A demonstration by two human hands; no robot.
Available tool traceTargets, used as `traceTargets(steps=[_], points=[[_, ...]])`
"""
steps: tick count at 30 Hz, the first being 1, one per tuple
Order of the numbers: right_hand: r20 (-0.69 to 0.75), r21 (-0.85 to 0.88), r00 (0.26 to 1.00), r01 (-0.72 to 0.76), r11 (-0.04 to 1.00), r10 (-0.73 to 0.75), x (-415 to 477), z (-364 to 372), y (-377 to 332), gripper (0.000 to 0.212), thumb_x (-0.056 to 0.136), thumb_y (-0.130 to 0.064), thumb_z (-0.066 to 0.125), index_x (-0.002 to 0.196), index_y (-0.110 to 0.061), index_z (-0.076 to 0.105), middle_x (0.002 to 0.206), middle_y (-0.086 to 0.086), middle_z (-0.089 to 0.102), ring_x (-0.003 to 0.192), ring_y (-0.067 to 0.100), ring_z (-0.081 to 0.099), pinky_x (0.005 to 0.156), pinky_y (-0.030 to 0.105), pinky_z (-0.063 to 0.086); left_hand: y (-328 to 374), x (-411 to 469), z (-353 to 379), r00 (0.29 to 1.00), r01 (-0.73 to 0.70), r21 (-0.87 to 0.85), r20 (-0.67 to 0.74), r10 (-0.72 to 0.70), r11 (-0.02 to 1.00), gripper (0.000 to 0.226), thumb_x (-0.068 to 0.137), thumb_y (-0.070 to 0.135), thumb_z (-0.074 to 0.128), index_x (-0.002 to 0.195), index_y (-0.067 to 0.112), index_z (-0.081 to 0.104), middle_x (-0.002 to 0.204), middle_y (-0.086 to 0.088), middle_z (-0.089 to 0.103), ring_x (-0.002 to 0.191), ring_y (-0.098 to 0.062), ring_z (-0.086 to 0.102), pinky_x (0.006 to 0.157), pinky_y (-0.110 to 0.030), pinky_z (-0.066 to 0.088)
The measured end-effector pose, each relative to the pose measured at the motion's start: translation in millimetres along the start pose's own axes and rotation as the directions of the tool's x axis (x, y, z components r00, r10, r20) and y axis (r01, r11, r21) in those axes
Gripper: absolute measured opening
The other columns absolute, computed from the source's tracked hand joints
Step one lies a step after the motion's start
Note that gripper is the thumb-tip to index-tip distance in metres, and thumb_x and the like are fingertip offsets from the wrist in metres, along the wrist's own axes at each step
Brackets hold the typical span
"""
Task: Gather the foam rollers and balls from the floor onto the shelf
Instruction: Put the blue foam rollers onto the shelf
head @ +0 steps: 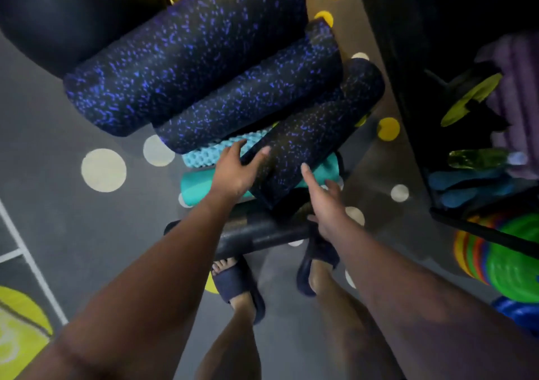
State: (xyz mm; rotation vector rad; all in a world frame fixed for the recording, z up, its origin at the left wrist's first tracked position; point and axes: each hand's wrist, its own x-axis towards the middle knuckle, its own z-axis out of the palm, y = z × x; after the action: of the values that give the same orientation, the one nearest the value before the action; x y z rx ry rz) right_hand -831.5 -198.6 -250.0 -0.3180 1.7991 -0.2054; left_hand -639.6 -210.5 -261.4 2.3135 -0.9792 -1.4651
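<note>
Three black foam rollers with blue speckles lie in a pile on the grey floor: a large one (180,59), a middle one (250,99), and a nearer one (315,134). Under them sit a light blue bumpy roller (215,149) and a teal roller (195,187). A plain black roller (262,234) lies by my feet. My left hand (233,169) rests open against the near end of the nearest speckled roller. My right hand (326,201) hovers open on that roller's other side, fingertips at its edge. A big dark ball (58,15) fills the top left.
A dark shelf (437,210) stands at the right with purple mats (513,88), blue pieces and coloured discs (501,257) in it. The floor carries yellow and white dots. My two feet in dark slides (242,286) stand just below the pile.
</note>
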Motion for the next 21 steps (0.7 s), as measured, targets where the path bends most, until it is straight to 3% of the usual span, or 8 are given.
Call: traceTargets(steps=[2, 5, 8, 12, 15, 18, 21], points=[[0.08, 0.021, 0.996, -0.031, 0.999, 0.029, 38, 14, 0, 0.115, 0.055, -0.088, 0.071, 0.149, -0.028, 0.039, 0.137, -0.016, 0.054, 0.121, 0.017, 0.056, 0.099, 0.048, 0.048, -11, 34, 24, 0.999, -0.018, 0.096, 0.053, 0.012, 0.995, 0.124, 0.058, 0.098, 0.053, 0.154, 0.02, 0.037, 0.155, -0.009, 0.045, 0.142, -0.027, 0.044, 0.119, -0.042, 0.035], [0.195, 0.137, 0.98, -0.07, 0.988, 0.042, 66, 31, 11, 0.125, 0.04, -0.09, 0.076, 0.148, -0.036, 0.04, 0.142, -0.009, 0.057, 0.12, 0.021, 0.061, 0.084, 0.052, 0.053, -28, 46, 36, 0.984, -0.081, 0.343, 0.176, 0.021, 0.936, 0.142, 0.038, 0.101, 0.061, 0.15, 0.018, 0.037, 0.146, -0.009, 0.054, 0.131, -0.032, 0.053, 0.11, -0.044, 0.045], [0.163, 0.185, 0.978, -0.162, 0.969, 0.133, 33, 24, 25, 0.112, 0.04, -0.083, 0.085, 0.137, -0.035, 0.054, 0.129, -0.005, 0.068, 0.108, 0.027, 0.071, 0.078, 0.059, 0.06, -23, 7, 28, 0.968, -0.083, 0.338, 0.251, -0.005, 0.937, 0.124, 0.039, 0.084, 0.081, 0.137, 0.017, 0.045, 0.134, -0.007, 0.061, 0.121, -0.029, 0.06, 0.102, -0.042, 0.051], [0.068, 0.335, 0.992, -0.124, 0.934, 0.107, -95, -19, 19, 0.075, 0.063, -0.059, 0.09, 0.127, -0.028, 0.064, 0.117, -0.004, 0.075, 0.099, 0.024, 0.075, 0.083, 0.053, 0.062, 38, -95, -23, 0.933, -0.135, 0.391, 0.359, -0.016, 0.911, 0.125, 0.04, 0.087, 0.076, 0.141, 0.023, 0.04, 0.137, -0.007, 0.061, 0.123, -0.03, 0.06, 0.102, -0.041, 0.05], [-0.039, 0.309, 0.997, -0.057, 0.949, 0.073, -210, -65, -13, 0.079, 0.051, -0.072, 0.089, 0.115, -0.031, 0.068, 0.114, -0.008, 0.075, 0.098, 0.02, 0.074, 0.088, 0.047, 0.061, 119, -189, -68, 0.923, -0.211, 0.372, 0.381, 0.059, 0.904, 0.117, 0.041, 0.087, 0.076, 0.136, 0.028, 0.042, 0.133, -0.001, 0.062, 0.122, -0.027, 0.06, 0.099, -0.04, 0.05], [-0.095, 0.281, 0.994, 0.07, 0.957, -0.045, -314, -112, -65, 0.064, 0.069, -0.067, 0.083, 0.116, -0.028, 0.062, 0.11, -0.007, 0.071, 0.096, 0.016, 0.07, 0.085, 0.034, 0.058, 198, -274, -111, 0.922, -0.263, 0.359, 0.367, 0.124, 0.895, 0.121, 0.038, 0.092, 0.069, 0.138, 0.031, 0.039, 0.134, 0.0, 0.062, 0.124, -0.026, 0.058, 0.1, -0.041, 0.05], [-0.089, 0.308, 0.988, 0.149, 0.94, -0.128, -380, -151, -101, 0.082, 0.05, -0.081, 0.082, 0.116, -0.035, 0.064, 0.111, -0.011, 0.072, 0.099, 0.015, 0.072, 0.085, 0.043, 0.062, 269, -331, -143, 0.919, -0.325, 0.37, 0.34, 0.198, 0.87, 0.122, 0.042, 0.09, 0.07, 0.141, 0.026, 0.038, 0.139, -0.006, 0.059, 0.128, -0.029, 0.057, 0.101, -0.041, 0.05]])
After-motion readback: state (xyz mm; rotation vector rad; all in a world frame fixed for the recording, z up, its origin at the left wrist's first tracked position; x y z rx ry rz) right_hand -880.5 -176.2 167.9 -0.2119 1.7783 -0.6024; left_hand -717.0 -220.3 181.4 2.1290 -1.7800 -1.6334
